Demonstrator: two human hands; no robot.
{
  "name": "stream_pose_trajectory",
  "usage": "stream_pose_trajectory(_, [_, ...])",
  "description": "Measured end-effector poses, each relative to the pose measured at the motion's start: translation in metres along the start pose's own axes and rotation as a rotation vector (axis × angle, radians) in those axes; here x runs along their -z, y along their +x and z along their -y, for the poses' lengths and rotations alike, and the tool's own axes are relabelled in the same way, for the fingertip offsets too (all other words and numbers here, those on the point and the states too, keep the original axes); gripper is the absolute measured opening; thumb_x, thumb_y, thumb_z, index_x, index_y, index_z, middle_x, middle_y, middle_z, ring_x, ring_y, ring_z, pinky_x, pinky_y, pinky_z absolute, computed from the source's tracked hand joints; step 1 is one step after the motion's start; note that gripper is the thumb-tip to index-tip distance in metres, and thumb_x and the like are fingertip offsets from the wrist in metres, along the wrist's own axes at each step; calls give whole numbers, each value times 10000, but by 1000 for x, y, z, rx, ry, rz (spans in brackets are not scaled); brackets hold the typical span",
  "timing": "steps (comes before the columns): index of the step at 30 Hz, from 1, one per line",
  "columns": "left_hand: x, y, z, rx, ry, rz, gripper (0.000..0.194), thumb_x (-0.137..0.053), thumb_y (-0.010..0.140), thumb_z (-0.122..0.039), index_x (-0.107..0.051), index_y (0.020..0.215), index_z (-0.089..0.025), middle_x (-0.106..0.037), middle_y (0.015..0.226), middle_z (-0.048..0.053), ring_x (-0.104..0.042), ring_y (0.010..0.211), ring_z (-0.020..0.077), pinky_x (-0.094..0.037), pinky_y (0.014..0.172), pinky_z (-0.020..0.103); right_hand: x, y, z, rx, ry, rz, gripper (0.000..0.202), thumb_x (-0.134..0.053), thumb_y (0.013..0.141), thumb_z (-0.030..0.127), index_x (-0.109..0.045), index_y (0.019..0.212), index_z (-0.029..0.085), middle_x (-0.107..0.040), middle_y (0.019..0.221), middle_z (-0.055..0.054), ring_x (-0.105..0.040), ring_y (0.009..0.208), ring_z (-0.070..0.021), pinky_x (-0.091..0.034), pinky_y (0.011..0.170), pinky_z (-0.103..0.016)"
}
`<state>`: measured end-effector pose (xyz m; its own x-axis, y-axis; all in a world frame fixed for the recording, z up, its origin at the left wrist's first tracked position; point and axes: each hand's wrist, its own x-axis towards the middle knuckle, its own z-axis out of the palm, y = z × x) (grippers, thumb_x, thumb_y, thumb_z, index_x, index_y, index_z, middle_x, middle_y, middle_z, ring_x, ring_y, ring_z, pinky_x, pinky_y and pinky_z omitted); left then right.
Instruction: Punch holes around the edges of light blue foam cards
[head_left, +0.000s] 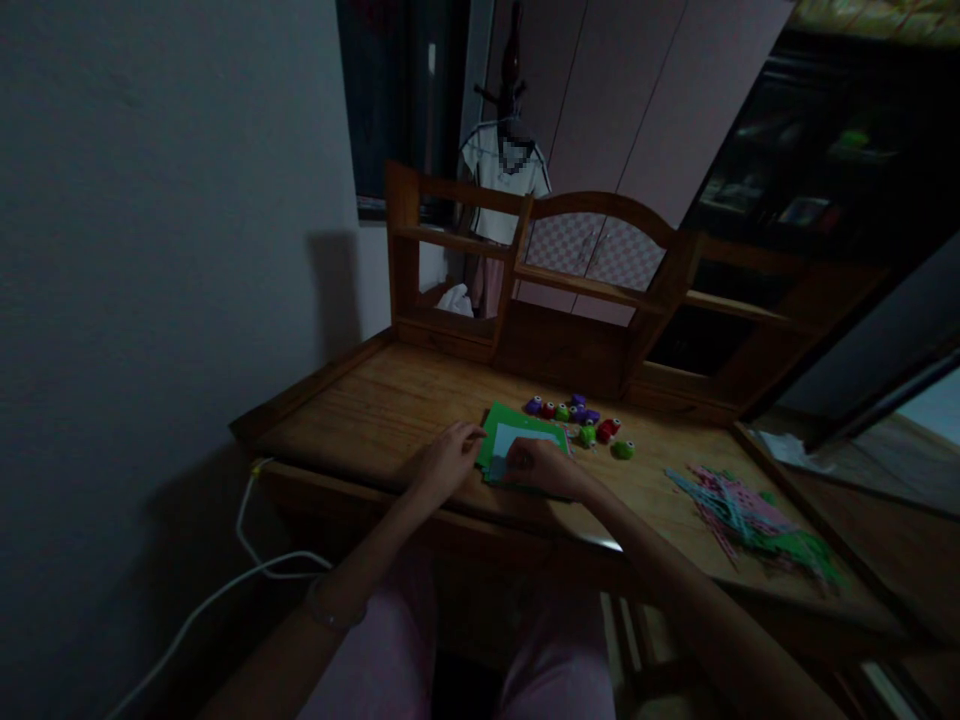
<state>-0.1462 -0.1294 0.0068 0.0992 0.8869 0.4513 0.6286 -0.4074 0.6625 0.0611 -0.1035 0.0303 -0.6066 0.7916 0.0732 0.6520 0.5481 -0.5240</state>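
On the wooden desk, a green sheet (495, 418) lies near the front edge with a smaller light-blue sheet (501, 440) on top of it. My left hand (452, 452) is at the left edge of the green sheet, its fingers loosely stretched and nothing visible in them. Over the blue sheet, my right hand (549, 468) has its fingers curled and pinched together; whatever may be between them is too small and dim to make out. Just beyond the sheets sit several small toy-like pieces with eyes, among them a green one (588, 434) and a red one (609, 430).
A pile of pink, blue and green strips (757, 515) lies at the desk's right. Along the back stands a wooden shelf unit (600, 285). A white cable (247, 510) hangs at the left corner, near the wall (187, 200).
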Motion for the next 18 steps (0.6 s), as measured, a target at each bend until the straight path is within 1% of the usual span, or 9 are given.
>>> stream_pose_trajectory(2, [-3, 3, 5, -2, -30, 26, 186, -478, 849, -206, -638, 945, -204, -615, 982, 42, -580, 922, 162, -452, 837, 276, -4, -2, 2, -13, 22, -31, 190, -683, 717, 335, -640, 817, 179, -648, 716, -1, -565, 637, -124, -380, 562, -214])
stream_pose_trajectory(4, [-8, 7, 11, 4, -74, 66, 183, -497, 840, -214, -650, 942, -205, -615, 987, 40, -580, 910, 158, -455, 819, 266, -7, -3, 4, -20, 45, -57, 161, -673, 727, 319, -648, 799, 177, -647, 703, 0, -564, 632, -122, -380, 566, -213])
stream_pose_trajectory(6, [-13, 12, 17, -7, -124, 131, 189, -522, 829, -228, -660, 955, -204, -615, 1000, 41, -577, 911, 158, -456, 810, 261, -9, -4, 6, -20, 69, -76, 150, -667, 731, 306, -651, 805, 176, -648, 703, 0, -565, 634, -121, -382, 571, -213])
stream_pose_trajectory(9, [-18, 19, 26, -92, -169, 253, 182, -570, 802, -242, -683, 940, -204, -619, 992, 41, -559, 953, 165, -435, 856, 265, -12, -5, 8, 5, 110, -74, 193, -677, 723, 314, -653, 858, 179, -645, 717, 2, -563, 644, -122, -387, 581, -214])
stream_pose_trajectory(12, [-19, 25, 33, -154, -178, 316, 169, -621, 767, -240, -701, 912, -208, -613, 978, 42, -541, 977, 170, -408, 903, 276, -14, -4, 8, 44, 138, -71, 240, -697, 706, 320, -654, 900, 185, -645, 753, 4, -554, 662, -122, -392, 598, -216])
stream_pose_trajectory(18, [-14, 33, 37, -156, -248, 413, 198, -631, 741, -184, -697, 927, -175, -591, 1008, 63, -538, 977, 177, -413, 900, 285, -17, 3, 7, 64, 166, -63, 198, -685, 724, 315, -664, 879, 195, -653, 777, 3, -552, 680, -127, -395, 621, -227])
